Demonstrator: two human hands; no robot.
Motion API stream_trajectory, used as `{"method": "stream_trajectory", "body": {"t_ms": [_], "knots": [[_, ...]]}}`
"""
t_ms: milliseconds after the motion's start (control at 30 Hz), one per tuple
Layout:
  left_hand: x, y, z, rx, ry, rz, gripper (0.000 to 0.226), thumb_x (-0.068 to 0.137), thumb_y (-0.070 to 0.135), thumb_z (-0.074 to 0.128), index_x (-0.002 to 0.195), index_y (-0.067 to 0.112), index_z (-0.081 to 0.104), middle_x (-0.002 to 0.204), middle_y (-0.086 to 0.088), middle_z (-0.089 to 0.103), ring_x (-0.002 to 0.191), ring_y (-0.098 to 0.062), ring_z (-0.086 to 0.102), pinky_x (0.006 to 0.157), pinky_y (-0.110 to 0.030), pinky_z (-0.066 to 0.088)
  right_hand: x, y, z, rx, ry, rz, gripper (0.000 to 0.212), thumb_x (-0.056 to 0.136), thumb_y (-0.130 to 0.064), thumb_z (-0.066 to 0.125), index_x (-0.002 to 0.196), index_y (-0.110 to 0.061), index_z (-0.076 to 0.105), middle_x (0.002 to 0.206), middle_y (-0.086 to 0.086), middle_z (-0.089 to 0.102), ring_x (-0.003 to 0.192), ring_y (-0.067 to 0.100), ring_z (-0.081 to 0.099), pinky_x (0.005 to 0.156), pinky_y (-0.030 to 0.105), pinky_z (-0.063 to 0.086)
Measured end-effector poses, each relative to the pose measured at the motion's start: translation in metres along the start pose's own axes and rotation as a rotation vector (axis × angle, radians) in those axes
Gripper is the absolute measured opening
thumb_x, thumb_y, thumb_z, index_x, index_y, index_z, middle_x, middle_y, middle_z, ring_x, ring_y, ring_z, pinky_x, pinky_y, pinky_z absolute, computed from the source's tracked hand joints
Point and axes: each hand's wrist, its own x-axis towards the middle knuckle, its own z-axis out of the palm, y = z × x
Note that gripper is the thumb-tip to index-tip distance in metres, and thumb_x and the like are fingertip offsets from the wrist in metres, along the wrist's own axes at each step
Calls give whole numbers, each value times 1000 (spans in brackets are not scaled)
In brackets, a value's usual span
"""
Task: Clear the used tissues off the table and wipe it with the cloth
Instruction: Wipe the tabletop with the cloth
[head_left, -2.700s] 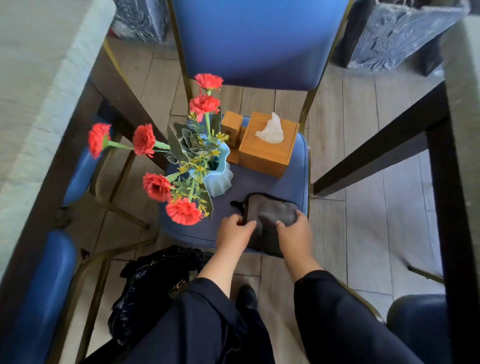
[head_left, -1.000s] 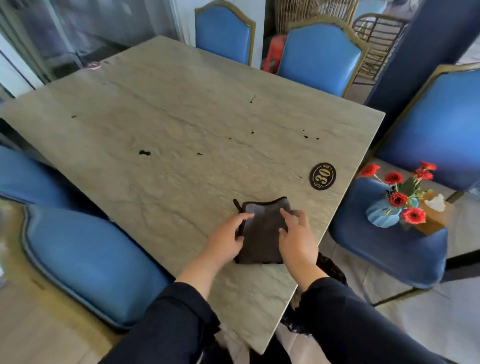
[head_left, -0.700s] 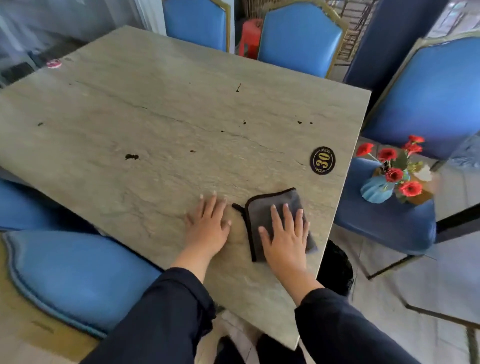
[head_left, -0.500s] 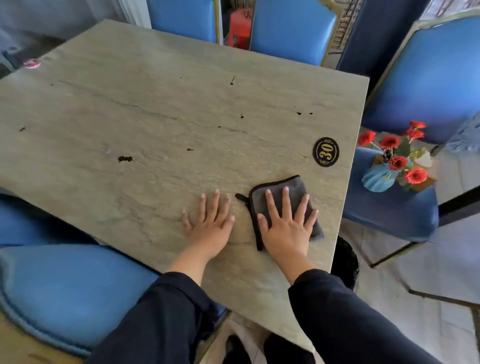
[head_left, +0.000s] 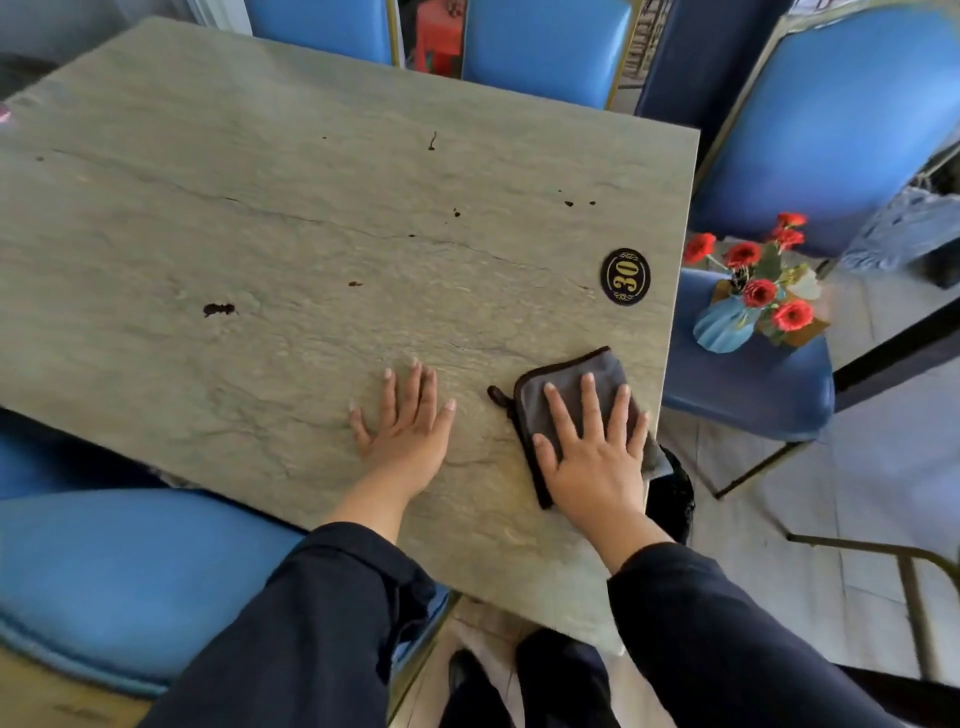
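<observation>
A folded grey cloth (head_left: 569, 382) with a dark hem lies at the near right corner of the stone-look table (head_left: 291, 223), its right edge reaching the table's edge. My right hand (head_left: 592, 452) presses flat on it with fingers spread. My left hand (head_left: 405, 428) rests flat on the bare tabletop a little to the left of the cloth. Several small dark stains, the largest one (head_left: 218, 309), dot the table. No tissues show on the table.
A black oval "30" plaque (head_left: 625, 276) sits near the table's right edge. Blue chairs ring the table; the right chair's seat (head_left: 748, 384) holds a blue vase of red flowers (head_left: 727, 325) and a wooden tissue box. A black bag (head_left: 672, 493) hangs below the near right corner.
The cloth went from the chair seat to the table. My left hand let go and lay flat on the table; my right hand flattened on the cloth and slid it right toward the edge.
</observation>
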Motion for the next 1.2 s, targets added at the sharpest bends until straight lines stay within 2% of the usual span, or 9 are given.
{"method": "stream_trajectory", "body": {"t_ms": [67, 167, 333, 500, 600, 700, 833, 1033, 1200], "knots": [[0, 0, 1, -15, 5, -5, 54, 97, 50, 0, 145, 40, -21, 149, 21, -35, 137, -8, -35, 111, -54, -21, 1, -23, 2, 20, 21, -26, 61, 95, -57, 17, 150, -38, 1, 161, 8, -6, 142, 42, -19, 113, 61, -11], [1, 0, 3, -30, 43, -14, 51, 99, 45, 2, 146, 42, -17, 150, 22, -31, 139, -6, -32, 112, -54, -19, -43, -50, 15, 54, 77, -259, 60, 94, -56, 26, 150, -37, 15, 160, 8, 10, 146, 39, -5, 114, 59, 4], [0, 0, 6, 21, 91, 4, 53, 99, 39, 6, 145, 40, -19, 149, 21, -34, 139, -8, -32, 112, -54, -19, -97, -5, 19, 8, 75, -428, 62, 92, -61, 32, 149, -44, 12, 160, -1, 12, 147, 33, 5, 114, 52, 10], [-1, 2, 15, 119, 162, 5, 59, 96, 52, 5, 143, 35, -25, 147, 17, -39, 139, -14, -33, 109, -56, -20, -52, 18, 13, -6, 91, -180, 61, 92, -63, 24, 149, -44, 13, 160, -1, 7, 148, 32, 1, 116, 51, 5], [0, 0, 15, 132, 168, 9, 58, 97, 50, 6, 144, 35, -25, 145, 18, -41, 140, -14, -32, 109, -56, -19, -25, -7, 11, 46, 86, -60, 61, 92, -58, 25, 149, -37, 22, 159, 6, 18, 146, 39, 4, 114, 56, 2], [1, 1, 15, 121, 174, 14, 56, 99, 45, 6, 146, 34, -22, 144, 18, -40, 141, -14, -30, 111, -58, -16, -39, -24, 14, 29, 109, -240, 59, 93, -57, 29, 148, -36, 25, 158, 5, 22, 145, 41, 8, 113, 57, 8], [1, 4, 17, 109, 237, 12, 56, 99, 44, 9, 148, 31, -15, 153, 15, -29, 143, -15, -26, 111, -60, -15, -67, 4, 14, -12, 107, -449, 61, 92, -61, 32, 149, -43, 17, 159, -1, 19, 146, 35, 11, 112, 52, 13], [25, 20, 18, 81, 353, 76, 56, 100, 41, 13, 151, 25, -5, 153, 13, -24, 139, -8, -27, 113, -53, -15, 14, 36, -3, 25, 101, -85, 63, 91, -62, 23, 149, -40, 15, 160, 4, 12, 147, 35, 0, 117, 52, 5], [59, 45, 13, 70, 416, 163, 72, 85, 48, -5, 151, 23, 10, 159, 10, -5, 145, -8, -11, 117, -49, -7, 114, 16, -21, 63, 53, 9, 63, 93, -58, 16, 151, -36, 0, 161, 8, -6, 145, 38, -12, 115, 55, -9]]}}
